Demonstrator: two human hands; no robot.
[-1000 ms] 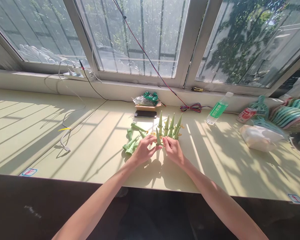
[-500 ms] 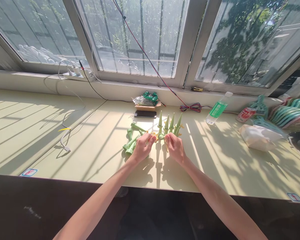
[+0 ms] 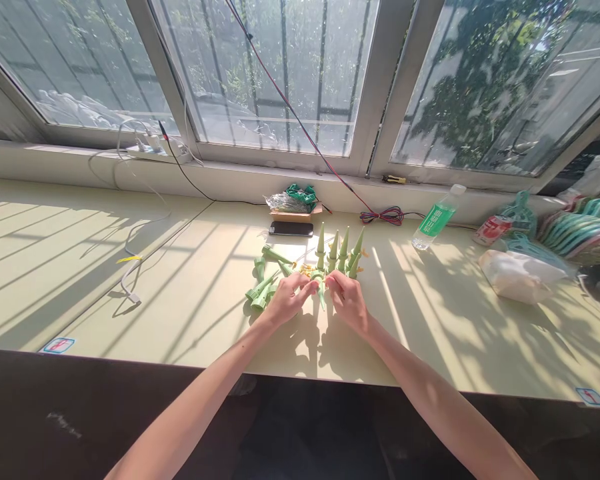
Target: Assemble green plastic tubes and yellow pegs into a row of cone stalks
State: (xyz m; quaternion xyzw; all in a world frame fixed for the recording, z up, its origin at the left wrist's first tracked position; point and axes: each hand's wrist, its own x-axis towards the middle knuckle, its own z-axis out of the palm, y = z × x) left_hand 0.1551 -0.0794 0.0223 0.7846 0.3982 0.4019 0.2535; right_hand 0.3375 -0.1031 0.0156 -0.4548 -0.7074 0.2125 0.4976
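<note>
Between my two hands is a green pointed plastic piece (image 3: 321,297), its tip towards me and its collar near my fingertips. My left hand (image 3: 289,297) is closed, pinching the collar's left side. From the other side, my right hand (image 3: 349,297) is closed too, fingertips at the right of the collar; the exact grip is partly hidden. Just beyond stand several green cones (image 3: 344,248) with small yellow parts at their sides. Left of my left hand lie several loose green tubular pieces (image 3: 263,291). Small yellow parts (image 3: 306,269) show beyond my left fingers.
A phone (image 3: 291,229) lies in front of a small box (image 3: 290,216) holding plastic wrap and green material. To the right are a coiled red-black cable (image 3: 383,215), a bottle (image 3: 436,219), a can (image 3: 493,229) and a tissue pack (image 3: 513,275). A white cable (image 3: 130,280) lies left.
The green piece has tilted: its round end faced me before, and now its tip points down towards me. Both hands have shifted slightly with it; the standing cones have stayed put.
</note>
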